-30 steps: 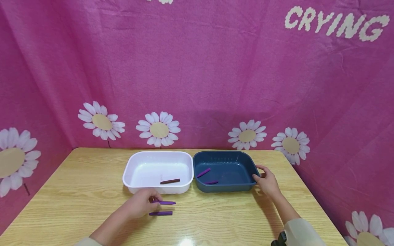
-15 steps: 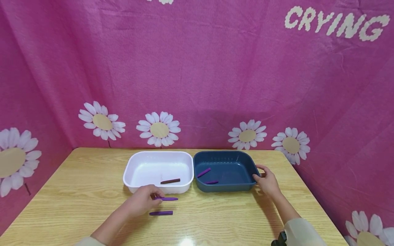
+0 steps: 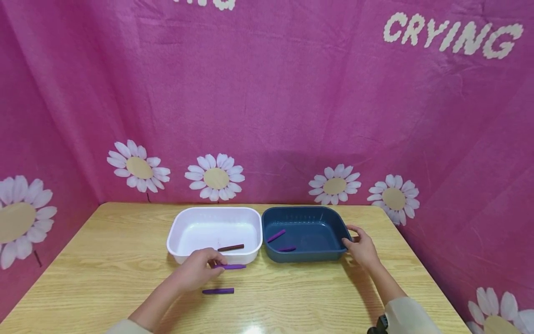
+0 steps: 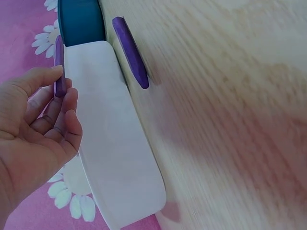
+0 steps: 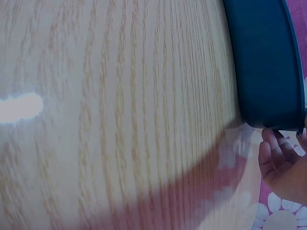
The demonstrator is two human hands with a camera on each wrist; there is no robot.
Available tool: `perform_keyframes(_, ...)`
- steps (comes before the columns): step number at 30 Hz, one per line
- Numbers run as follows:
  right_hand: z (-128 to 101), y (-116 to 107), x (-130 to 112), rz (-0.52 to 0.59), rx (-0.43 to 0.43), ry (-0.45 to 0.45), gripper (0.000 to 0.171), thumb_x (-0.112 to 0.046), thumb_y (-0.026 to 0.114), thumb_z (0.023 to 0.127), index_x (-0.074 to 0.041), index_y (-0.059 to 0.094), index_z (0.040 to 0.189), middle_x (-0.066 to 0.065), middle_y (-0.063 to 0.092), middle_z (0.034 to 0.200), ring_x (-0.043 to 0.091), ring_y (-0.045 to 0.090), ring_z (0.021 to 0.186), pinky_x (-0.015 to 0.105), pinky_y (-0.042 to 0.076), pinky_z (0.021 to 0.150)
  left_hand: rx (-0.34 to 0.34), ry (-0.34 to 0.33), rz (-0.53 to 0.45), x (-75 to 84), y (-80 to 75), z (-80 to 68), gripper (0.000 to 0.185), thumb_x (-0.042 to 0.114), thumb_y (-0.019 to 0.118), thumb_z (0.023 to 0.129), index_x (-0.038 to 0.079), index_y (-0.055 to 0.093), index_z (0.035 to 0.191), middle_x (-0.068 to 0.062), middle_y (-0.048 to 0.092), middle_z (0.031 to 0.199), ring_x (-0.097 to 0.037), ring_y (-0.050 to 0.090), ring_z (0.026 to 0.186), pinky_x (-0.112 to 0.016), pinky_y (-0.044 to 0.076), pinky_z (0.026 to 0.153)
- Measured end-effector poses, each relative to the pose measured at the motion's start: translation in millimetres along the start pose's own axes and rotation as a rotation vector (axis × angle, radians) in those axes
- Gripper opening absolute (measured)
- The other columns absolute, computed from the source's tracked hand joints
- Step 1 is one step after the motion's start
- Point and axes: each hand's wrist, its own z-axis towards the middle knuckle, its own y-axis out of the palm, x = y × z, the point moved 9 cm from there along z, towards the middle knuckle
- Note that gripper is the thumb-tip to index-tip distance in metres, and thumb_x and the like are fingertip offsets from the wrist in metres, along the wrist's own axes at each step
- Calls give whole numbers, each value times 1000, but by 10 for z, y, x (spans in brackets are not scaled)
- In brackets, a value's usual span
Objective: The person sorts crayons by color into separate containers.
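Note:
Between its thumb and fingers my left hand (image 3: 198, 270) pinches a purple crayon (image 3: 235, 266), held in front of the white tray (image 3: 250, 256). The left wrist view shows that crayon (image 4: 59, 62) pointing up from the fingertips. A second purple crayon (image 3: 218, 291) lies on the table nearer to me. Inside the white tray is one brown crayon (image 3: 231, 247). At the right, my right hand (image 3: 363, 249) holds the side rim of the dark blue tray (image 3: 308, 256), thumb at the rim and fingers outside. Two purple crayons (image 3: 276, 235) lie in that tray's left part.
Both trays stand side by side, touching, near the back of the wooden table (image 3: 300, 297). Behind them hangs a pink cloth (image 3: 267, 116) with printed daisies and letters. It also runs along both sides of the table.
My left hand has lifted the purple crayon slightly and moved it forward and to the right, toward the white tray's front wall. The right hand keeps its place on the dark blue tray.

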Motion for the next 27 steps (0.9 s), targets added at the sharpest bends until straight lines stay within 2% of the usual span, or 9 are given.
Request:
perform_keyframes(10,12,0,3,5,7,-8,47,-7,57,89,-2,44,134,14,60,89,12,57,64,32,51,53,25,22,2,52,-17,43,8,6,67,81,7,70,88,3,63,79,-4,53,73,-19,46,64)
perform_keyframes(20,10,1,19,8,4,-7,47,-8,57,89,-3,43,134,16,60,91,12,58,64,32,52,54,37,-8,3,90,-4,101,9,6,67,81,6,70,89,3,63,80,-7,53,74,-19,44,64)
perform_keyframes(27,11,8,31,12,2,-7,47,-8,57,90,-2,43,134,17,60,92,13,60,65,32,52,55,36,0,13,129,1,142,8,8,68,81,6,70,88,2,63,78,-8,52,72,-20,44,65)
